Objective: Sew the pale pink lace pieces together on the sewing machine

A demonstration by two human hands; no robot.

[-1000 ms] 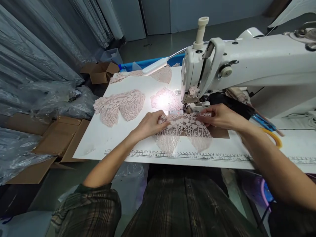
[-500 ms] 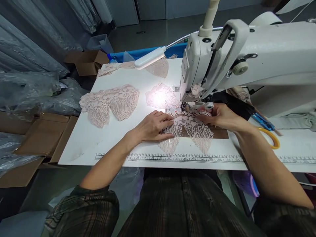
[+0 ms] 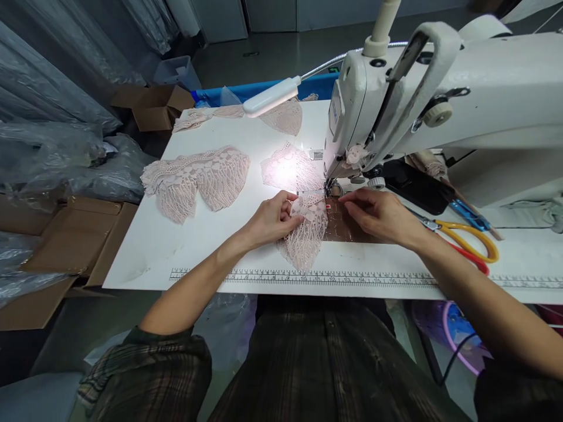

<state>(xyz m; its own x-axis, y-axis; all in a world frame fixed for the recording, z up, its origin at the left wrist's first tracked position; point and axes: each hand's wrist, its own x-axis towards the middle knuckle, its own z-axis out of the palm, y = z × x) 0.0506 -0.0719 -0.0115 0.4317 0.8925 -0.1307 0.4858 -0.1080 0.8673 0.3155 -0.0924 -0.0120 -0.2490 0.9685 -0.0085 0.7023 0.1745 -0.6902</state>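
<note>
My left hand (image 3: 275, 218) pinches the upper edge of a pale pink lace piece (image 3: 303, 246) between thumb and fingers. The lace looks folded over on itself, its scalloped end hanging toward the table's front edge. Just right of it, my right hand (image 3: 380, 215) is closed at the fingertips, close to the presser foot of the white sewing machine (image 3: 352, 117). Whatever those fingertips hold, if anything, is too small to make out. Beneath that hand lies a brown plate (image 3: 341, 225). A second lace part (image 3: 285, 164) rests behind the foot under bright lamplight.
Another lace piece (image 3: 202, 176) lies at left on the white table (image 3: 153, 252), with more lace (image 3: 284, 117) at the back. Yellow-and-red-handled scissors (image 3: 477, 237), a blue cutter (image 3: 468, 215) and a black phone-like object (image 3: 416, 186) are at right. A lamp (image 3: 270, 98) hangs above.
The lace that was spread out under both hands is now folded leftward in my left hand. My right hand has let go of it, uncovering the brown plate. The scissors show more.
</note>
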